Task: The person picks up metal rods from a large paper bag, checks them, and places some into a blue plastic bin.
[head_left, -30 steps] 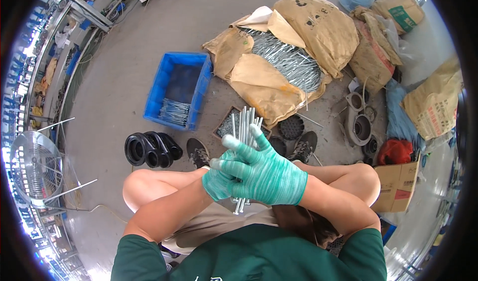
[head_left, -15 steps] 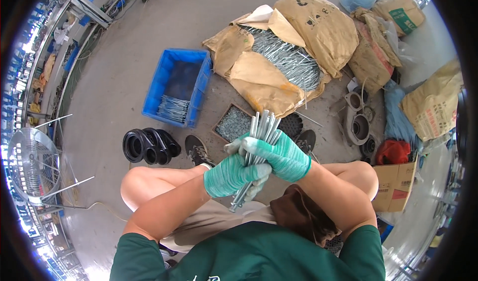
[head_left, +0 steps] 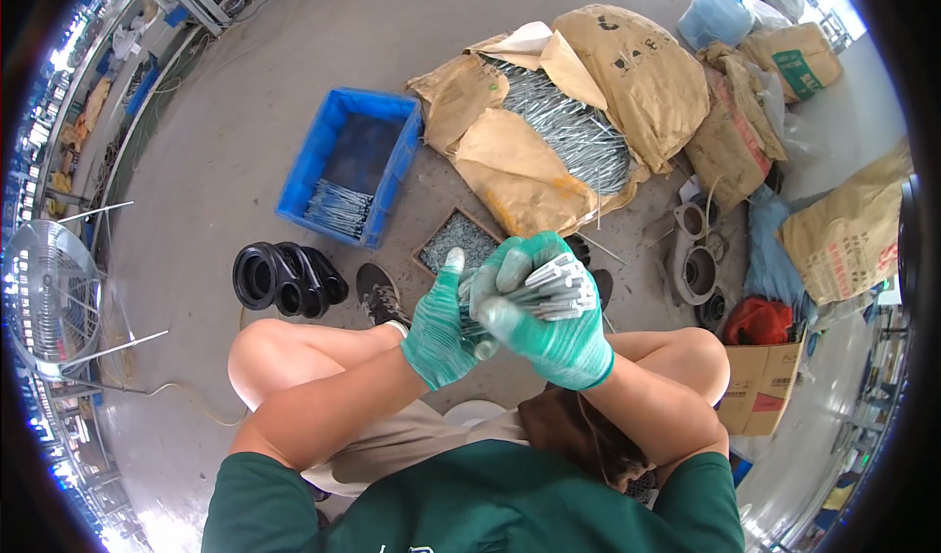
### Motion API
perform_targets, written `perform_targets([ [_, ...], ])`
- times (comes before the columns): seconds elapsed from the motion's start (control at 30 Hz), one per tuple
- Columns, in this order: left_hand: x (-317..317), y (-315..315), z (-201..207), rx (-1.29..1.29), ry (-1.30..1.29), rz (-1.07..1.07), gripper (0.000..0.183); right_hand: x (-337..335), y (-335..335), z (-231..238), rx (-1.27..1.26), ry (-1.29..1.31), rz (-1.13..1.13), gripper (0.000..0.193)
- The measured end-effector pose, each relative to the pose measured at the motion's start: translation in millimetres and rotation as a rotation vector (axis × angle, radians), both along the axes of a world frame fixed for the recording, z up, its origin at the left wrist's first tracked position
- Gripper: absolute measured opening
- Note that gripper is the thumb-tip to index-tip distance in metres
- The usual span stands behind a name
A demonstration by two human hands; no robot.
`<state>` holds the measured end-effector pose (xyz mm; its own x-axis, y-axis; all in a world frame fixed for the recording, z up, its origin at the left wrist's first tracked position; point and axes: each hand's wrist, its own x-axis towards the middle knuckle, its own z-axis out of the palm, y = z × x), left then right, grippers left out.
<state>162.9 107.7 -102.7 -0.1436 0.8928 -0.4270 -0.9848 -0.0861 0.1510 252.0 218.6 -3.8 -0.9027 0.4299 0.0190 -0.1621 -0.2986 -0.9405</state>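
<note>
Grey concrete floor (head_left: 245,141), lying open toward upper left. Blue crate (head_left: 392,151) sitting ahead-left, rods inside; brown sacks (head_left: 637,73) spilling rods behind; cardboard box (head_left: 760,386) standing at right; black rings (head_left: 284,278) lying left. Left hand (head_left: 441,327) and right hand (head_left: 549,323), green-gloved, both clasping rod bundle (head_left: 549,288) above knees.

Two gloved hands, the left hand (head_left: 443,323) and the right hand (head_left: 549,313), are sharing one bundle of metal rods (head_left: 549,291). One blue crate (head_left: 348,166) is sitting on the floor, one small tray of fasteners (head_left: 457,242) beside it, and one fan (head_left: 49,298) is standing nearby.
</note>
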Motion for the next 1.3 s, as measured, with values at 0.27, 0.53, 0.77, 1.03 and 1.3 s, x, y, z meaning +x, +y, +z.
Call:
perform_targets([
  [0.27, -10, -18, 34, 0.14, 0.474, -0.358, 0.052, -18, 39, -11, -0.761, 0.042, 0.09, 0.042],
  [0.53, -50, -27, 81, -0.088, 0.666, -0.246, 0.037, -80, 48, -43, -0.647, -0.153, 0.191, 0.063],
  [0.77, -105, -40, 97, -0.435, 0.88, 0.168, 0.035, -86, 59, -286, 1.084, -0.695, 0.615, 0.035],
  [1.03, -119, -57, 95, -0.523, 0.808, 0.124, 0.035, -94, -4, -366, 1.255, -1.048, 0.742, 0.034],
  [1.3, -117, -55, 76, -0.319, 0.637, 0.151, 0.043, -74, 37, -365, 0.263, -1.022, 0.525, 0.027],
])
